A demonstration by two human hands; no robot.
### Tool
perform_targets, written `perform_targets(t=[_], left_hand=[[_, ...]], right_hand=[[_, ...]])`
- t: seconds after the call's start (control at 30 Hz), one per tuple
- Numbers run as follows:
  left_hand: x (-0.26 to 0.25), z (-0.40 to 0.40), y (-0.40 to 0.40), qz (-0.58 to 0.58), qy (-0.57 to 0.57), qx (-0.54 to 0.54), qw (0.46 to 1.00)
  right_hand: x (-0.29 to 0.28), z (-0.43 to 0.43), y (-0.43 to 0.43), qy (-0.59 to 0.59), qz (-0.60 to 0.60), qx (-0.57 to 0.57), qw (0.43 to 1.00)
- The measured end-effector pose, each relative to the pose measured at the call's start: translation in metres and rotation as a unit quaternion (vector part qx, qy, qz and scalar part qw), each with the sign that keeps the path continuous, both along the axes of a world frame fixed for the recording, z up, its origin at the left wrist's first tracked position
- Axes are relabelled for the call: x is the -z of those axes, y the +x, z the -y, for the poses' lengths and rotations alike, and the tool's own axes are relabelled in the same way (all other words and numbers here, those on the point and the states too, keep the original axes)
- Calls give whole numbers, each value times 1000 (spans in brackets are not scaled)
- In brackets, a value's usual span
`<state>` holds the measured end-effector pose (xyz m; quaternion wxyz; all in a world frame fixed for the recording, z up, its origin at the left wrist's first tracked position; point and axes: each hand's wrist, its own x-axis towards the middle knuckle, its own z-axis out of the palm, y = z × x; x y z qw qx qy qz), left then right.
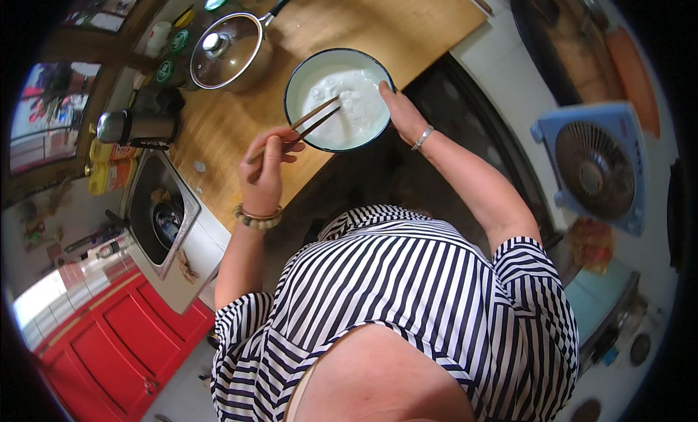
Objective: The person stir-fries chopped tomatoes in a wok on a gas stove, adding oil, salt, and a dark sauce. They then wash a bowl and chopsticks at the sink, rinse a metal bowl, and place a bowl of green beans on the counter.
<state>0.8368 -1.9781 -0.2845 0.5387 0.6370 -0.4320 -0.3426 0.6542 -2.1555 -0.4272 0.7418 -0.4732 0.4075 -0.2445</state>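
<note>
My left hand point(267, 165) grips a pair of wooden chopsticks point(316, 116); their tips reach into the bowl, over or in a white, wet-looking mixture point(346, 103). With its thumb over the rim, my right hand point(403, 113) holds the right side of a pale bowl with a dark rim point(293, 78). The bowl is tilted a little towards me, near the edge of the wooden worktop point(229, 143). The fingers under the bowl are hidden. I cannot tell whether its base touches the worktop.
Behind the bowl to the left stands a lidded saucepan point(234, 56), with green-lidded jars point(164, 71) beyond it. A steel flask point(136, 127) lies or stands by the sink point(191, 209). Red cabinets point(120, 340) are at lower left. A blue fan point(594, 165) is at right.
</note>
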Motion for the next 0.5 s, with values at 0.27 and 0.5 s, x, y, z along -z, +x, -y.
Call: perform_targets(t=[0.27, 0.5], left_hand=[[-10, -28, 6, 105, 22, 37, 993], [45, -56, -24, 34, 41, 119, 991]], right_hand=[[31, -78, -46, -62, 12, 118, 991], [40, -128, -47, -82, -36, 83, 993]])
